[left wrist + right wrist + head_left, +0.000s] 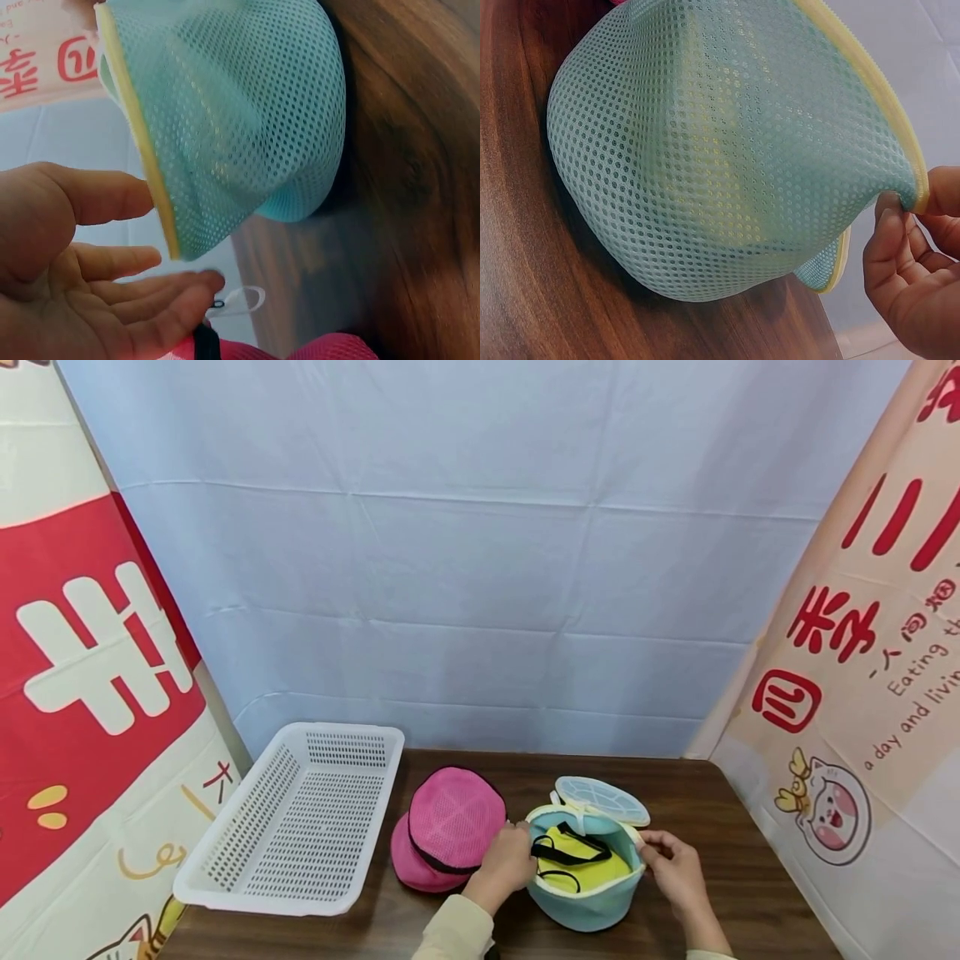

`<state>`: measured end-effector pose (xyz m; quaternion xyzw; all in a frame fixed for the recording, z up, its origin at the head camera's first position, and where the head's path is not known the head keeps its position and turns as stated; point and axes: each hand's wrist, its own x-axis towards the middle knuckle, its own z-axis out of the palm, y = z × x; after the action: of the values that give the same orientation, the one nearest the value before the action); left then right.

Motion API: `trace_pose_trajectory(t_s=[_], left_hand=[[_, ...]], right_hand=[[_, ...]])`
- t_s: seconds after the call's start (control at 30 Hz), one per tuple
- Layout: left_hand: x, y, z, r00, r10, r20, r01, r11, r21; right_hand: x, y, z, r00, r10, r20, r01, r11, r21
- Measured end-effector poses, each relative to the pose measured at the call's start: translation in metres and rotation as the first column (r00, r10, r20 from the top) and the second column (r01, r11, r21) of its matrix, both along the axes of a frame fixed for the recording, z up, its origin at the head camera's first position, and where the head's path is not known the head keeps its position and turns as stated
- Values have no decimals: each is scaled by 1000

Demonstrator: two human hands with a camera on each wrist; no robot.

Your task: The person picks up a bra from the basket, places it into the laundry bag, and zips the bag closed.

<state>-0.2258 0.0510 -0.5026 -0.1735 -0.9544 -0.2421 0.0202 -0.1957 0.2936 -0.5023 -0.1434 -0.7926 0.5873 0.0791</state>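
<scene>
A light blue mesh laundry bag (587,906) with a yellow zip edge stands unzipped on the table, its round lid (602,799) folded back behind it. Inside lies a yellow fabric item (581,872) with black straps (566,853). At the bag's right rim, my right hand (675,868) pinches the zip edge between thumb and fingers; the right wrist view shows this grip (911,255). My left hand (506,860) is at the left rim. There its fingers (112,262) are loosely extended, and one touches the yellow edge.
Left of the bag, a pink mesh bag (457,818) with black trim lies on a pink cap-like piece (420,860). A white perforated plastic basket (322,827) stands at the table's left. Behind hangs a pale blue cloth (450,568); printed cloths flank both sides.
</scene>
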Motion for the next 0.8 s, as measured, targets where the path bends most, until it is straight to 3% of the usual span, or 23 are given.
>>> trace_pose_trajectory(t_s=[0.17, 0.37, 0.8], left_hand=[[-4, -6, -3, 997, -50, 57, 45, 996, 79], [-5, -7, -11, 993, -114, 17, 106, 963, 246], [-4, -5, -19, 995, -97, -28, 101, 956, 276]], right_hand=[[0, -1, -1, 1000, 4, 8, -4, 1000, -4], [0, -3, -2, 1000, 10, 23, -10, 1000, -1], [3, -4, -3, 998, 21, 57, -21, 1000, -2]])
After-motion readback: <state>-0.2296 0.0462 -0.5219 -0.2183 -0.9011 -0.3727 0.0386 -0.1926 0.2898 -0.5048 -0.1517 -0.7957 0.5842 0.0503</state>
